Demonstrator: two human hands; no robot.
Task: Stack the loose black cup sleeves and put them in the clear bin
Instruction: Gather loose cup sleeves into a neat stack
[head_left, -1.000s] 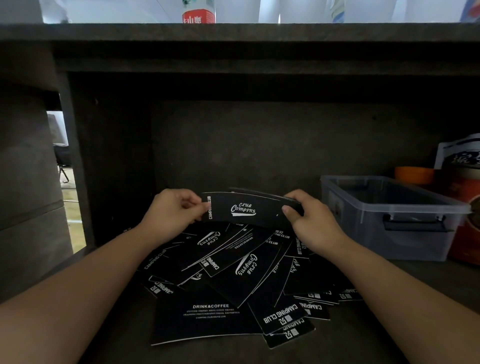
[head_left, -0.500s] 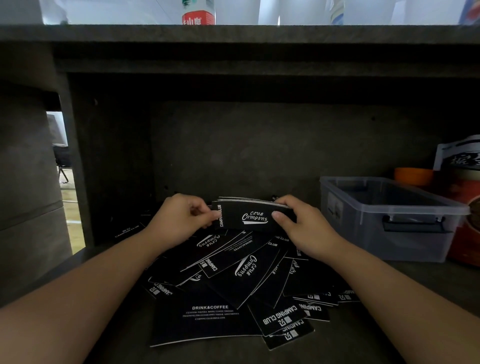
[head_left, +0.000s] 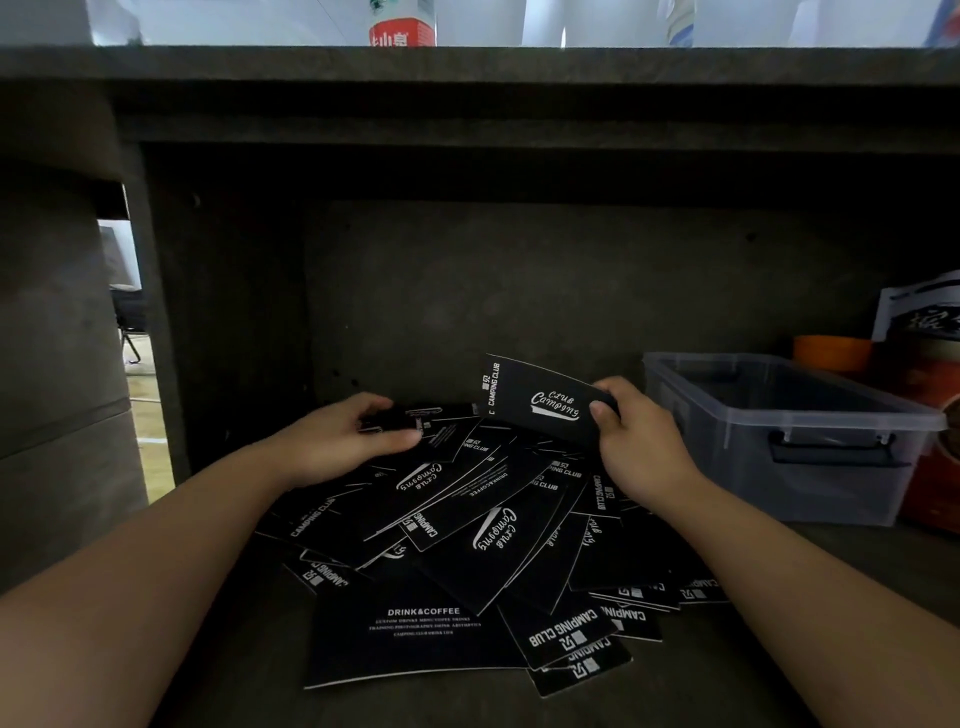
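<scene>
Two bare hands work inside a dark shelf recess. The right hand (head_left: 631, 441) grips a small stack of black cup sleeves (head_left: 540, 402) by its right end, thumb on the near face and fingers curled behind, holding it lifted above the heap and tilted, with the white "Club Camping" print facing the camera. The left hand (head_left: 345, 441) is down at the far left part of the heap, its fingers curled over the top of a loose sleeve (head_left: 415, 418) and its thumb stretched along under it; whether it has truly pinched that sleeve or only rests on it I cannot tell. The heap of loose sleeves (head_left: 483, 535) lies fanned and overlapping across the middle of the shelf floor (head_left: 857, 561), running from the back wall towards the near edge, with a larger black sheet printed "DRINK&COFFEE" (head_left: 415, 634) at the near side, partly under them. The clear bin (head_left: 779, 431) stands on the right part of the shelf floor, just beside the right hand, lidless, with a dark handle on its near wall. Behind the bin, at the right back corner, sit an orange container (head_left: 831, 353) and a red-brown package (head_left: 930, 415).
</scene>
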